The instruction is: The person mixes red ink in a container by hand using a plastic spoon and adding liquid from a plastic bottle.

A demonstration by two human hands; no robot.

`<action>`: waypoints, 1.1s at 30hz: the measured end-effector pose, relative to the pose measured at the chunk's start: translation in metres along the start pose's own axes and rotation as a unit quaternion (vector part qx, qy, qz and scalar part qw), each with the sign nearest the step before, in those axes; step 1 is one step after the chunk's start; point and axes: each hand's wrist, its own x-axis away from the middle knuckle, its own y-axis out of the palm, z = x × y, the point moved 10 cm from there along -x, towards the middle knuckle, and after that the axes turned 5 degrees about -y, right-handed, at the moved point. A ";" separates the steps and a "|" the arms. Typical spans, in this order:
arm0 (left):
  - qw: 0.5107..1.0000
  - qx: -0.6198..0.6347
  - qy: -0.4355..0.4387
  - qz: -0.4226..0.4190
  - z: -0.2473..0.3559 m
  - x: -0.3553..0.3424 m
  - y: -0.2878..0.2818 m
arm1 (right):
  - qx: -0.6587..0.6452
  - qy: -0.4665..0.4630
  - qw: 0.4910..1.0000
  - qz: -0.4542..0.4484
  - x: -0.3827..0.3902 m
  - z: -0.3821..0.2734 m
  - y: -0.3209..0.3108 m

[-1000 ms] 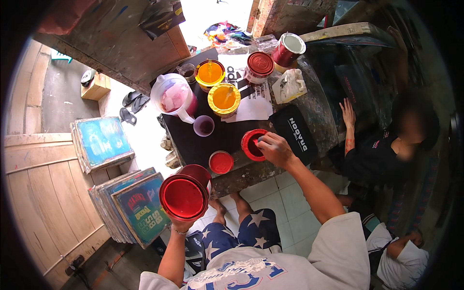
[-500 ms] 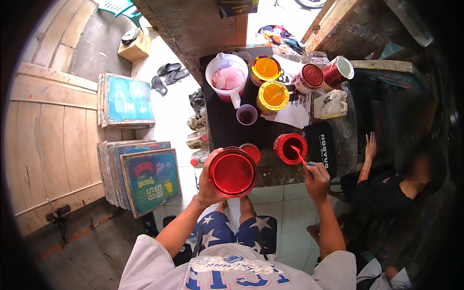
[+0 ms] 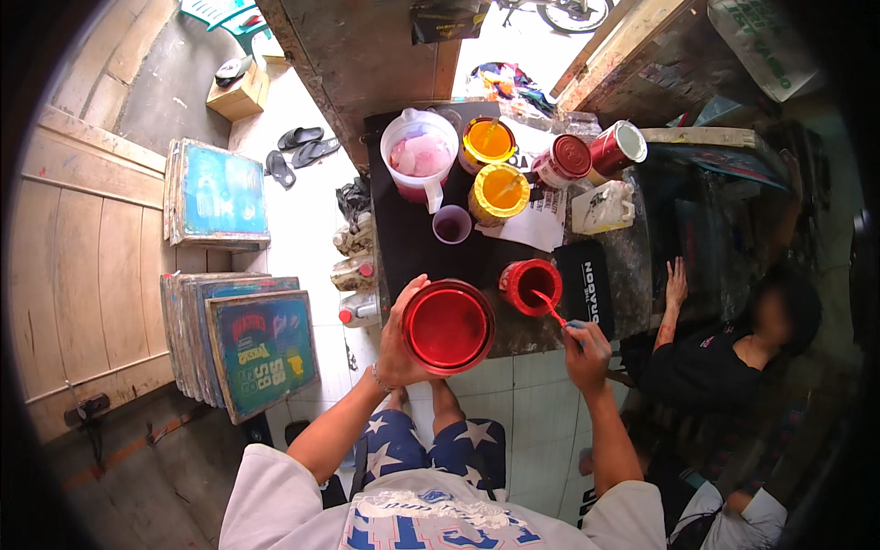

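My left hand (image 3: 396,346) is wrapped round the side of an open paint can (image 3: 447,327), held up at the table's near edge. Glossy red paint shows inside it. Between the fingers of my right hand (image 3: 588,355) is a red-coated stirring stick (image 3: 553,312), its far end dipping into a smaller red-smeared pot (image 3: 510,289). That pot stands on the table to the right of the can; the paint inside looks dark red. How deep the stick reaches is hidden.
Beyond the pot stand a purple cup (image 3: 452,225), a pitcher with pink contents (image 3: 419,142), two yellow paint pots (image 3: 499,194), a lidded red can (image 3: 564,159) and a whitish container (image 3: 602,208). Printing screens (image 3: 261,353) lean at left. Another person (image 3: 706,348) is at right.
The whole view has shifted, moving the table things leftward. My held can has moved rightward over the table and now covers a small red round container seen behind it before. The stick stays in the pot.
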 end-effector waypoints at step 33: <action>0.999 -0.009 0.020 -0.043 -0.004 -0.012 0.029 | -0.385 0.472 0.746 0.268 0.083 0.105 -0.022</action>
